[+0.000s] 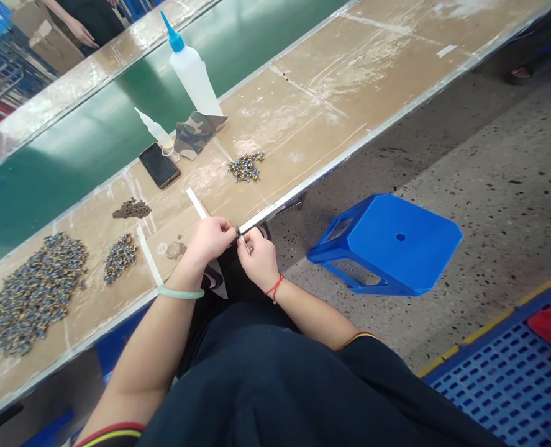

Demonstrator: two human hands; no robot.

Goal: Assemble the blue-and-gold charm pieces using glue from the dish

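Observation:
My left hand [214, 239], with a pale green bangle on its wrist, is closed in a pinch at the table's front edge. What its fingertips hold is too small to make out. Touching or almost touching it, my right hand [260, 259] curls around a small brass-coloured metal part [251, 248], mostly hidden by the fingers. Left of my hands lies a small round dish [176, 250]. Small blue-and-brass parts form a big pile [37, 292], a smaller pile [120, 257] and another pile [246, 167] beyond my hands. Small brown pieces [132, 209] are heaped farther back.
A phone [159, 166], a small dropper bottle [154, 129], a camouflage cloth [195, 133] and a large blue-tipped bottle [194, 74] stand or lie along the back of the table. A green belt [130, 102] runs behind. A blue stool [396, 242] is at right. Across the belt is another person's hand [83, 32].

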